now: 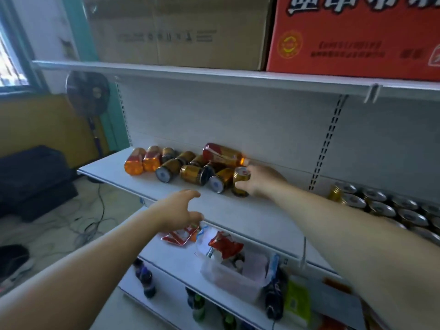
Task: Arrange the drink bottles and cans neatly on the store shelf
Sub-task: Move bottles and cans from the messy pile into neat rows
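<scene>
Right hand (pixel 256 181) grips a gold can (pixel 241 183) on the middle shelf (pixel 238 210), thumb across the front of it, other fingers wrapped round the back; can stands about upright, top up, at the right end of a heap of toppled gold cans (pixel 190 172). Cans in the heap lie on their sides w/ ends facing out, close to the back panel (pixel 238 120), left-centre of shelf. Two orange bottles (pixel 142 160) lie side by side at the heap's left end, bottoms toward the camera. One bigger red-labelled bottle (pixel 222 154) lies across the top of the heap at the rear, its orange end just above the held can & touching or nearly touching the right hand's fingertip, can't tell which. Left hand (pixel 177 210) hovers above the shelf's front edge, holding nothing, fingers & thumb apart in a loose wide curl, well short of the heap. Far right of same shelf: block of upright cans (pixel 381 207) in tidy rows, silver tops showing, well apart from the heap. Shelf above (pixel 214 75) carries a brown cardboard box (pixel 181 32) & a red carton (pixel 357 36) side by side. Shelf below (pixel 171 256): clear plastic tub (pixel 228 275) w/ snack packets (pixel 225 244) in it, red packet (pixel 181 235) beside it, dark drink bottles (pixel 145 279) lower down. Standing fan (pixel 88 94) at left beyond the shelf end, loose cables (pixel 95 225) on the floor near it.
</scene>
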The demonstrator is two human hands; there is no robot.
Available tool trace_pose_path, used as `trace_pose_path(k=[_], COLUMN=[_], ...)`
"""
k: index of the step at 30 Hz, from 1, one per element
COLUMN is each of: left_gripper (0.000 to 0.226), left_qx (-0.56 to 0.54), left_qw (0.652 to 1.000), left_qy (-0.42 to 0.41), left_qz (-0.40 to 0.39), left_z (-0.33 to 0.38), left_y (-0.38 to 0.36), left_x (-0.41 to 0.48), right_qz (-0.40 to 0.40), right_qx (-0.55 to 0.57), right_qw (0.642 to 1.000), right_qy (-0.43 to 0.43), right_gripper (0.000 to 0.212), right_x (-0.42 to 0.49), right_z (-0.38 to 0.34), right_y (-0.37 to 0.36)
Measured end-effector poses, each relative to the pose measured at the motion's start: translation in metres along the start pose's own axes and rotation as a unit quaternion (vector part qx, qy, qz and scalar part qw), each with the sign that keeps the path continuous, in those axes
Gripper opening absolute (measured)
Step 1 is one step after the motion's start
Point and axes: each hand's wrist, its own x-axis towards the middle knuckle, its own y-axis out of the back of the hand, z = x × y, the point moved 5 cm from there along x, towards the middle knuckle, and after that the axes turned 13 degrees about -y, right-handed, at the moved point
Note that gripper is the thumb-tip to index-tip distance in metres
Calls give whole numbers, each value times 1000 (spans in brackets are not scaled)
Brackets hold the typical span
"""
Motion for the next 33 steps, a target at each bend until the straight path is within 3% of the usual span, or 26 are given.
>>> trace_pose_path(k=[9,13,17,20,23,27,30,33], left_gripper=[69,71,88,81,82,86,86,84], left_qx=[38,117,146,196,132,-32,-245,-354], left_qw=[999,992,989,978,985,985,950,922], left_qy=[-14,-49,-33,-59,-99,-147,-130,-72], left_qz=[-3,7,-14,31,56,79,144,137], left_z=[-88,-131,-162,-172,-180,-181,-172,-166], left_y=[5,2,-13,-17,-19,-16,-5,-15], left_x=[121,179,211,219,217,200,186,181], right_qz=[23,52,113,128,111,118,97,87], right_qx=[-43,-31,117,268,397,426,472,513], right_qw=[997,996,984,949,892,865,837,807], right_qy=[-55,-67,-77,-104,-185,-239,-260,-280], right_gripper=[81,72,57,71,93,93,99,91], right_x=[112,127,108,81,60,51,43,31], right_z=[-6,-2,5,6,-1,-16,-30,-45], right_y=[-62,-94,-101,-118,-141,-152,-153,-159])
